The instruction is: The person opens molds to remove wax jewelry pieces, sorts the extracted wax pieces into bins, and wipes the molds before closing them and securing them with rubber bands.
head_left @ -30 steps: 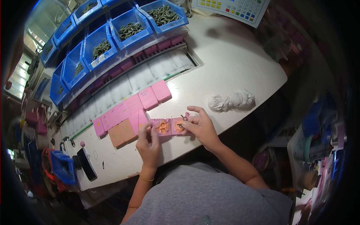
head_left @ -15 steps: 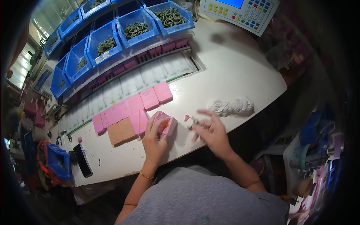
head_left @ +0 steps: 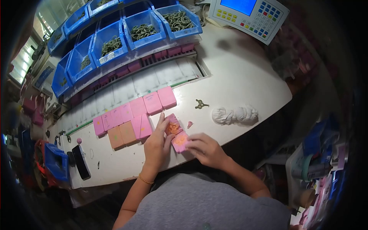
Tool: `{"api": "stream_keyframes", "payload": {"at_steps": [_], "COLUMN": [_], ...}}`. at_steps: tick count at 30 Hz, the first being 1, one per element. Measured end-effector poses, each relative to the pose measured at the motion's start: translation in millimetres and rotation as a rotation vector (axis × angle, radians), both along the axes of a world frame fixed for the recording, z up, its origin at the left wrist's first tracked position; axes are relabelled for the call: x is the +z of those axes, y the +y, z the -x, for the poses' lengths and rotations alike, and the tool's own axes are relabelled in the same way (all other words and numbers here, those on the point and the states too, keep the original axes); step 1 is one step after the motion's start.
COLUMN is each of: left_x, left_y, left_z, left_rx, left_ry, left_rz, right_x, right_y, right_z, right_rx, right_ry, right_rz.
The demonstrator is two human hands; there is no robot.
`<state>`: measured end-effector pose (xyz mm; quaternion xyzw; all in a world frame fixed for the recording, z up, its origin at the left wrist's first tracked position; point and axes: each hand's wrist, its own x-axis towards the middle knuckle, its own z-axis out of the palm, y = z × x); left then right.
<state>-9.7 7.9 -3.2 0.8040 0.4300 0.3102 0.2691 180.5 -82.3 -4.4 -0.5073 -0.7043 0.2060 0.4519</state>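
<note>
From afar I see the left hand (head_left: 156,142) curled round an open pink mould (head_left: 180,142), the right hand (head_left: 207,150) half-curled at its edge, grip unclear, a metal piece (head_left: 200,104) beyond

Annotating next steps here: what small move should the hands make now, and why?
Probably fold the open pink mould shut: its two halves lie spread between the left hand and the right hand, orange hollows showing, and the metal piece lies apart on the white table.

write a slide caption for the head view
Left hand and right hand at an open pink mold, metal piece lying nearby.
</note>
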Motion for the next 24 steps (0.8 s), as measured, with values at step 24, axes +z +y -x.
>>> {"api": "stream_keyframes", "payload": {"at_steps": [24], "left_x": [0], "left_y": [-19], "left_z": [5], "left_rx": [-0.127], "left_ry": [0.194], "left_rz": [-0.048], "right_x": [-10], "right_y": [43], "right_z": [-3], "right_rx": [-0.225], "right_ry": [0.038], "right_rz": [0.116]}}
